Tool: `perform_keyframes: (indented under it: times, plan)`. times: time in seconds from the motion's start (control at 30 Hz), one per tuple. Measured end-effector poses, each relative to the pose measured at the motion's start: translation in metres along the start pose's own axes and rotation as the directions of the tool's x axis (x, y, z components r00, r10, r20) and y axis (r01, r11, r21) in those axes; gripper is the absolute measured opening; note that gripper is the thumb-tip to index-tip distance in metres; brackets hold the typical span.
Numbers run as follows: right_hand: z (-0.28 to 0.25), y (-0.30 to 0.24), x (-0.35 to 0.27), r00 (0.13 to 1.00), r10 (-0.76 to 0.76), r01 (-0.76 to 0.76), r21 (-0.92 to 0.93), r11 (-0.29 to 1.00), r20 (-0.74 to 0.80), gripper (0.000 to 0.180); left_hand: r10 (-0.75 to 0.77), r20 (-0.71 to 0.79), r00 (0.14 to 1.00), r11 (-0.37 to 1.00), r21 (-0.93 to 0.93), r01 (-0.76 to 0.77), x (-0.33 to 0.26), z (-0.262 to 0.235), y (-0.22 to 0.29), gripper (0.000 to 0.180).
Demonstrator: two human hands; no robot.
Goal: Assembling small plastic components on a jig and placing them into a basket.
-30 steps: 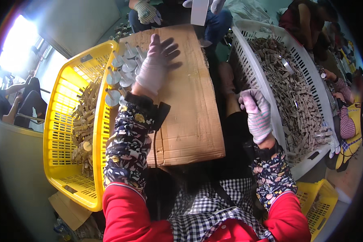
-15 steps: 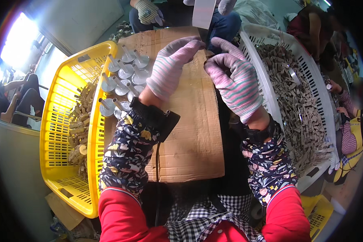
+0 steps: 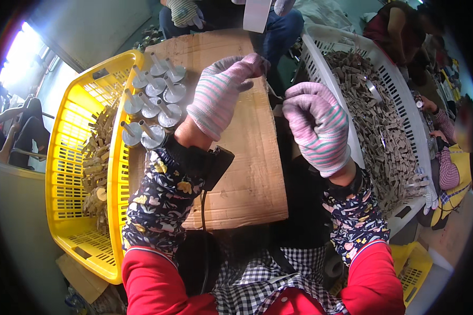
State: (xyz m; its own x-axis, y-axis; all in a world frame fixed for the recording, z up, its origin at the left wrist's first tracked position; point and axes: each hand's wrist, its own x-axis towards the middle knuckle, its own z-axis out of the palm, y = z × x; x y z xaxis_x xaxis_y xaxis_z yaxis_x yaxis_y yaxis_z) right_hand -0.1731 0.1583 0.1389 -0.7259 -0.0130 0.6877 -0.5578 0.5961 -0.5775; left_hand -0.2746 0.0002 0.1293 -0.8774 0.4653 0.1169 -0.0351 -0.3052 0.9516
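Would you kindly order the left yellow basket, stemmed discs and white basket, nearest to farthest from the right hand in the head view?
1. White basket, beside the right hand
2. Stemmed discs, left on the cardboard
3. Yellow basket, far left

Cardboard (image 3: 247,168) before us, centre. Stemmed discs (image 3: 150,108) stand grouped on its far left part. Left of them, a basket (image 3: 117,194), loose pieces (image 3: 96,163) in it; we can't tell whether its rim touches the cardboard. Right of the cardboard, a second basket (image 3: 346,118), more pieces (image 3: 376,136) inside. Behind the far edge, a co-worker's knees (image 3: 287,32).
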Motion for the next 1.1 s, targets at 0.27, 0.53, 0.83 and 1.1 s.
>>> perform_keyframes:
  times: [0.27,0.53,0.83,1.1]
  plan:
    - [-0.02,-0.017,-0.025,0.951,-0.273,0.285,-0.068,0.956,0.143,0.026,-0.173,0.004,0.985,0.977,-0.124,0.172,-0.01,0.015,0.006,0.032]
    - [-0.024,-0.02,-0.048,0.85,-0.321,0.452,-0.264,0.852,0.418,0.028,-0.267,0.092,0.959,0.93,-0.235,0.282,-0.024,0.022,0.006,0.039]
    - [-0.014,-0.032,-0.064,0.906,0.38,-0.422,0.357,0.833,0.184,0.002,-0.237,0.381,0.894,0.722,-0.547,0.425,-0.059,0.02,-0.005,0.045]
    - [0.016,-0.025,-0.091,0.585,0.766,-0.45,0.893,0.034,0.266,0.012,-0.352,0.316,0.881,0.742,-0.479,0.468,-0.053,0.021,-0.032,0.033]
